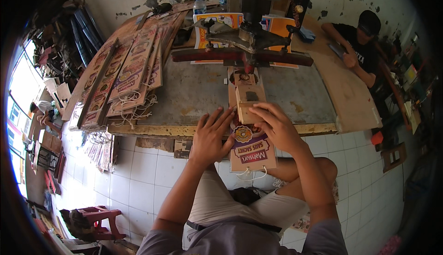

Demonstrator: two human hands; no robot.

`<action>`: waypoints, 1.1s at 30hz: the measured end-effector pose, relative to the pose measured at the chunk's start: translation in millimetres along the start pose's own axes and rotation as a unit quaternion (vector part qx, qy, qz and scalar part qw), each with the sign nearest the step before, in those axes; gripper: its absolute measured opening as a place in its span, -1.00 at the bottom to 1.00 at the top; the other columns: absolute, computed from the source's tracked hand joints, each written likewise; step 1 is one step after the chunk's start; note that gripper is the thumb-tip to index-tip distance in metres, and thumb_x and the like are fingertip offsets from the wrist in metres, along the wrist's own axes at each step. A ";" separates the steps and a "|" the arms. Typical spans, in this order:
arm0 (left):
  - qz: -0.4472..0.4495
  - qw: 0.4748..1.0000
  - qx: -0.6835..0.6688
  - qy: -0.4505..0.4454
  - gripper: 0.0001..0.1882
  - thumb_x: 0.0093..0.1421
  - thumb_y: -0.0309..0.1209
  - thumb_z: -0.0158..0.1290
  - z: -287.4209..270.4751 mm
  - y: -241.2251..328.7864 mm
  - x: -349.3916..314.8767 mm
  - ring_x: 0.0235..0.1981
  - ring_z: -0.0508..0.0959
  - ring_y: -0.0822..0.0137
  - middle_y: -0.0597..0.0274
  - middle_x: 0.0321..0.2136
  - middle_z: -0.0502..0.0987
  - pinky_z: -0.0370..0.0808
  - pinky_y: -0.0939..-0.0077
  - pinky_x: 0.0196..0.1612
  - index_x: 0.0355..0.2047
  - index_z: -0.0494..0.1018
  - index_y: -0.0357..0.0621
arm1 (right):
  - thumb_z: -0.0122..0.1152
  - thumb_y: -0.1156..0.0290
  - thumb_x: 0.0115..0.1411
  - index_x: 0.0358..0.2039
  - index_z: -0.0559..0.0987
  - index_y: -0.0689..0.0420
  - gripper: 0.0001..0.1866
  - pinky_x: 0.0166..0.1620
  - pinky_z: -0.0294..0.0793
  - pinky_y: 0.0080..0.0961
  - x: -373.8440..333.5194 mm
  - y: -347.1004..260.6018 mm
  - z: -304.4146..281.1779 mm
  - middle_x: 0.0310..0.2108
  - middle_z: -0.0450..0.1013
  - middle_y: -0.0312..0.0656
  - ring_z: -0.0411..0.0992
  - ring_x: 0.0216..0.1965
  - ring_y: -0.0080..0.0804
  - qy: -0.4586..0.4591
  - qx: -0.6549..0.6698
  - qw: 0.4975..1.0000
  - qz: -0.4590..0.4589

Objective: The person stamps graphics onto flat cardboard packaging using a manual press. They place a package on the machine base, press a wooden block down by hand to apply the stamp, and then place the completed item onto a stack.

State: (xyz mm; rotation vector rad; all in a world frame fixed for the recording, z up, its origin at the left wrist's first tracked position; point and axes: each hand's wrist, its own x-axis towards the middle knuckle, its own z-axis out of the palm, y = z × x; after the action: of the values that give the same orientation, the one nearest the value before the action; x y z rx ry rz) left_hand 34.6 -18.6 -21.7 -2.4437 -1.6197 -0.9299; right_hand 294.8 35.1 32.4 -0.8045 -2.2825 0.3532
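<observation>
A long printed cardboard strip (236, 159) with a white string at its near end lies over the table's front edge, its far part under a press (249, 40). On the strip sits a light wooden block (250, 90) with a dark patch on top. My right hand (279, 128) grips the near end of this block, fingers over its top and right side. Beside the strip, my left hand (211, 137) lies flat with its fingers stretched out on the table edge. Its thumb reaches the strip's left border.
Stacks of similar printed strips (134, 66) with strings lie on the table's left. The press bar (198, 56) spans the middle. At the right a person (364, 43) sits holding a phone (336, 50). Plastic bottles (199, 6) stand behind; a red stool (104, 220) is lower left.
</observation>
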 end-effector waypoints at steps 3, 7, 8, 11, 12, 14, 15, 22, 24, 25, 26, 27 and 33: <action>0.001 1.000 0.002 0.001 -0.37 0.37 -0.16 0.09 1.7 -2.3 0.1 0.50 0.38 0.00 0.25 0.50 0.43 0.28 -0.16 0.48 0.39 0.49 -0.12 | 0.36 0.55 0.35 0.29 0.61 0.09 -0.51 0.27 0.59 -0.13 16.2 22.7 16.6 0.26 0.47 -0.15 0.49 0.27 -0.05 0.001 -0.012 1.000 0.001; -0.003 1.000 -0.005 0.001 -0.36 0.35 -0.16 0.10 0.5 -2.7 0.0 0.50 0.38 0.01 0.25 0.50 0.43 0.28 -0.15 0.48 0.40 0.48 -0.11 | 0.37 0.53 0.36 0.29 0.60 0.11 -0.52 0.28 0.58 -0.11 36.7 40.2 28.5 0.27 0.47 -0.15 0.48 0.29 -0.03 0.004 -0.026 1.000 0.004; -0.002 1.000 0.000 0.001 -0.36 0.35 -0.16 0.11 1.8 -4.0 0.0 0.50 0.39 0.03 0.26 0.49 0.44 0.28 -0.15 0.48 0.40 0.48 -0.10 | 0.36 0.52 0.37 0.29 0.60 0.12 -0.53 0.28 0.57 -0.11 42.0 42.9 29.6 0.27 0.47 -0.14 0.48 0.29 -0.02 0.006 -0.023 1.000 0.011; -0.002 1.000 0.004 0.000 -0.35 0.33 -0.16 0.11 3.3 -4.4 0.1 0.50 0.39 0.04 0.26 0.49 0.44 0.28 -0.14 0.48 0.41 0.48 -0.08 | 0.35 0.52 0.38 0.29 0.60 0.13 -0.54 0.29 0.57 -0.10 52.2 56.9 32.0 0.27 0.46 -0.14 0.47 0.29 -0.03 0.004 -0.022 1.000 0.010; -0.002 1.000 0.008 -0.001 -0.34 0.32 -0.16 0.12 2.9 -4.0 0.5 0.50 0.38 0.05 0.27 0.49 0.44 0.28 -0.14 0.48 0.41 0.47 -0.08 | 0.35 0.52 0.38 0.29 0.60 0.13 -0.54 0.29 0.57 -0.10 53.6 59.5 31.8 0.27 0.46 -0.14 0.47 0.29 -0.03 0.003 -0.023 1.000 0.012; -0.004 1.000 0.002 -0.003 -0.34 0.32 -0.17 0.12 3.5 -2.1 2.2 0.50 0.39 0.05 0.26 0.49 0.44 0.28 -0.14 0.48 0.41 0.48 -0.08 | 0.34 0.52 0.38 0.28 0.60 0.13 -0.54 0.29 0.57 -0.11 55.4 64.5 30.8 0.28 0.45 -0.14 0.47 0.30 -0.04 0.006 -0.023 1.000 0.004; -0.007 1.000 0.001 -0.005 -0.34 0.31 -0.17 0.12 2.3 -2.1 2.2 0.50 0.39 0.05 0.26 0.49 0.45 0.28 -0.14 0.48 0.41 0.48 -0.08 | 0.34 0.52 0.38 0.28 0.60 0.13 -0.54 0.29 0.57 -0.11 56.0 63.5 31.2 0.28 0.45 -0.14 0.47 0.30 -0.04 0.006 -0.022 1.000 0.006; -0.019 1.000 0.000 -0.019 -0.33 0.29 -0.18 0.11 -3.0 0.5 3.5 0.49 0.40 0.04 0.25 0.48 0.46 0.28 -0.14 0.48 0.40 0.49 -0.07 | 0.36 0.63 0.31 0.27 0.61 0.12 -0.49 0.31 0.55 -0.14 52.4 63.5 33.4 0.30 0.46 -0.13 0.47 0.32 -0.02 0.018 0.002 1.000 0.015; -0.019 1.000 -0.004 -0.018 -0.32 0.29 -0.17 0.10 -2.3 -0.1 4.2 0.49 0.40 0.04 0.25 0.48 0.46 0.29 -0.15 0.48 0.41 0.49 -0.06 | 0.36 0.63 0.31 0.27 0.61 0.12 -0.49 0.31 0.56 -0.15 53.0 62.8 33.0 0.31 0.46 -0.13 0.47 0.33 -0.03 0.022 0.021 0.999 0.026; -0.019 1.000 -0.004 -0.020 -0.32 0.29 -0.17 0.10 -2.8 -0.2 4.2 0.49 0.40 0.04 0.25 0.48 0.46 0.29 -0.15 0.48 0.41 0.49 -0.06 | 0.37 0.63 0.31 0.27 0.61 0.12 -0.49 0.31 0.56 -0.14 53.6 62.9 33.7 0.31 0.46 -0.14 0.47 0.33 -0.04 0.023 0.023 0.999 0.030; -0.022 0.999 0.000 -0.024 -0.32 0.28 -0.17 0.10 -3.7 -0.1 3.9 0.49 0.40 0.03 0.25 0.48 0.46 0.29 -0.16 0.48 0.41 0.49 -0.06 | 0.38 0.63 0.30 0.27 0.61 0.12 -0.49 0.31 0.56 -0.14 54.0 62.9 34.6 0.32 0.46 -0.14 0.47 0.34 -0.05 0.025 0.025 0.999 0.034; -0.024 0.999 0.003 -0.025 -0.32 0.28 -0.17 0.10 -4.0 0.2 4.6 0.50 0.40 0.03 0.25 0.48 0.46 0.29 -0.16 0.48 0.41 0.49 -0.06 | 0.38 0.63 0.30 0.27 0.61 0.12 -0.49 0.31 0.56 -0.14 54.7 62.8 34.0 0.32 0.46 -0.14 0.47 0.34 -0.05 0.024 0.025 0.999 0.035; -0.029 0.999 -0.003 -0.023 -0.32 0.26 -0.15 0.11 -3.1 -0.1 5.4 0.49 0.41 0.03 0.26 0.47 0.47 0.31 -0.17 0.48 0.39 0.51 -0.05 | 0.46 0.46 0.31 0.15 0.66 0.12 -0.61 0.26 0.58 -0.12 52.1 60.1 31.9 0.23 0.50 -0.15 0.52 0.25 -0.03 0.081 -0.020 0.997 0.000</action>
State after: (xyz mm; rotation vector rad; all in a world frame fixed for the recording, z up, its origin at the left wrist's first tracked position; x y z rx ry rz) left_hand 34.6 -15.2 -16.4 -2.4524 -1.7135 -0.8930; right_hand 270.1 113.7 8.9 -0.8231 -2.1447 0.2347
